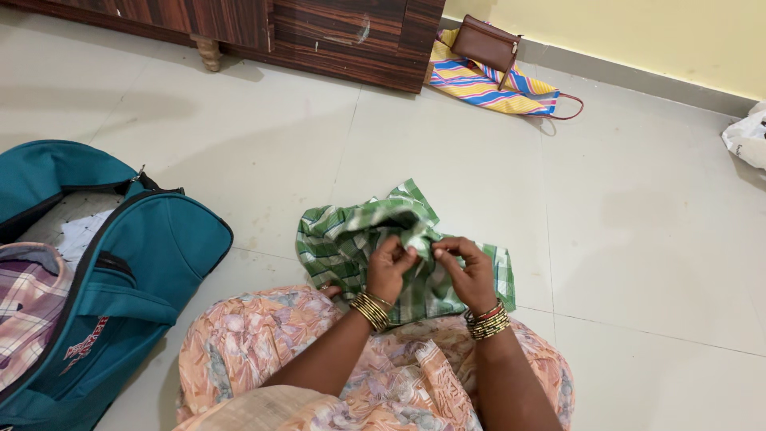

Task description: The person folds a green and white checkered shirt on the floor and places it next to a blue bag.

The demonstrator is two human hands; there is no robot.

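A green and white checked cloth (pixel 343 239) lies crumpled on the tiled floor in front of my lap. My left hand (pixel 388 267) pinches a fold of it near its middle. Beside it, my right hand (pixel 469 270) pinches the same bunched fold, so the fingertips of both hands nearly meet. Both wrists wear gold bangles. My knees are covered by a peach floral garment (pixel 263 343).
An open teal travel bag (pixel 120 279) with a plaid garment (pixel 28 307) inside sits at the left. A dark wooden cabinet (pixel 319 32) stands at the back. A brown purse (pixel 487 44) lies on a striped bag (pixel 487 84). A white plastic bag (pixel 748 137) is at the right edge.
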